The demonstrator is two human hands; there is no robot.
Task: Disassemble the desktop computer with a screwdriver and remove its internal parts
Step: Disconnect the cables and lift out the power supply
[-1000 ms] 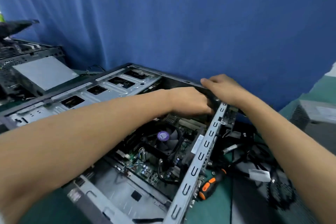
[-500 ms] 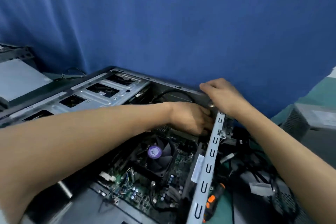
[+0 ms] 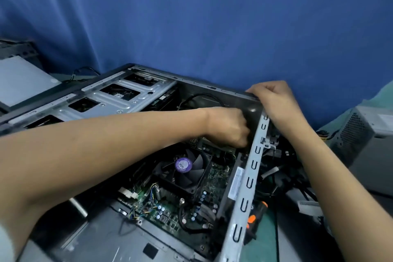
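Mobo (image 3: 170, 208): nearest me, bolted flat in the floor of the case, wires plugged in along its near edge.
Screwdriver (image 3: 252, 218): orange/black handle, lying on the green mat just outside the side rail, half hidden by it. Nobody is holding it.
CPU fan (image 3: 184, 166): purple hub sticker, seated mid-board, not yet pulled.
Desktop case (image 3: 254, 166): on its side, panel off, open to the room.
Left hand (image 3: 228, 126): reaching into the far right corner past the fan, fingers curled down onto a part there. The tips are hidden, so I can't tell whether it grips or what.
Right hand (image 3: 274, 100): outside, fingers hooked over the far corner rim, bracing the case.
Drive cage (image 3: 119, 100): far left, in place.
Cables (image 3: 278, 178) + PSU (image 3: 361, 140): on the mat to the right, outside the case, PSU well apart from it.
Risks: a blind tug in that corner could skin knuckles on the sheet-metal edge, crack a latch or socket if sthg is clipped or screwed down, or snag a lead. If the bracing hand slips, the case could jerk and roll onto the screwdriver.
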